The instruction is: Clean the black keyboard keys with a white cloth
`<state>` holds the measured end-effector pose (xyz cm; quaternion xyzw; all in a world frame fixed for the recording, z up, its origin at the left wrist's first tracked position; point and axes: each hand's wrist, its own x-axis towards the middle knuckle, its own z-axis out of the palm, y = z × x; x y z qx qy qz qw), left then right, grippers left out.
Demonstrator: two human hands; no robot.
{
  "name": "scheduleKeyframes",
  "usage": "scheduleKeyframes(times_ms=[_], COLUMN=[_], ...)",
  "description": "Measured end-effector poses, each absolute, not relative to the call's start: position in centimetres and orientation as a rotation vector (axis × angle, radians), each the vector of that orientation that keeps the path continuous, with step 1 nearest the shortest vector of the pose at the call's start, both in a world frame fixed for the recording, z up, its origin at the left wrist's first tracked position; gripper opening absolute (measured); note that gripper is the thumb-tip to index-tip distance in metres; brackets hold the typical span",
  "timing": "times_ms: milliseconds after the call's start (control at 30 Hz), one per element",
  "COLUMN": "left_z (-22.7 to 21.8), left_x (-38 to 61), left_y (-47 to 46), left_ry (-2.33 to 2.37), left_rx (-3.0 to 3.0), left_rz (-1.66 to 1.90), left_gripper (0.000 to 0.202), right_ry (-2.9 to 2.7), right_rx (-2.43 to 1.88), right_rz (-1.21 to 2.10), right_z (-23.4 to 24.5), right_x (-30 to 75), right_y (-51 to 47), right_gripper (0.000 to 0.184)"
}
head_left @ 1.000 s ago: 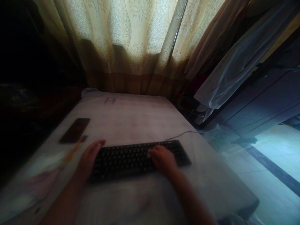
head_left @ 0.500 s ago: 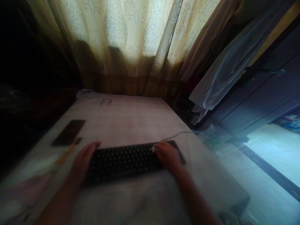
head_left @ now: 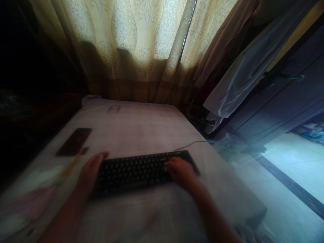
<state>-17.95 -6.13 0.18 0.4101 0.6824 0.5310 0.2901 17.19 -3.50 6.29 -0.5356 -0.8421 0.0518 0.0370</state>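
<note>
The black keyboard (head_left: 136,170) is laid across the white sheet (head_left: 141,128). Its left end is steadied by the flat, open left hand (head_left: 91,170). Its right keys are touched by the loosely curled right hand (head_left: 181,172), with nothing held. Key pressing seems to be in hand, and a light touch is called for next.

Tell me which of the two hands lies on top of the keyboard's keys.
The right hand lies over keys near the right end of the black keyboard; the left hand only rests against its left end.
</note>
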Motion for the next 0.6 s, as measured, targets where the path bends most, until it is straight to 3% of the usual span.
scheduleKeyframes(times_ms=[267, 600], left_z=[-0.1, 0.3], left_x=[-18.3, -18.2], left_y=[-5.9, -6.1], left_ry=[1.824, 1.881], left_rx=[1.094, 1.181], left_rz=[1.416, 1.420], left_gripper=[0.050, 0.044], right_ry=[-2.609, -2.646], right_rx=[-1.548, -1.362], right_rz=[0.028, 0.113], right_z=[5.7, 4.0], right_x=[15.3, 16.2], right_y=[-1.6, -2.7], right_gripper=[0.027, 0.029])
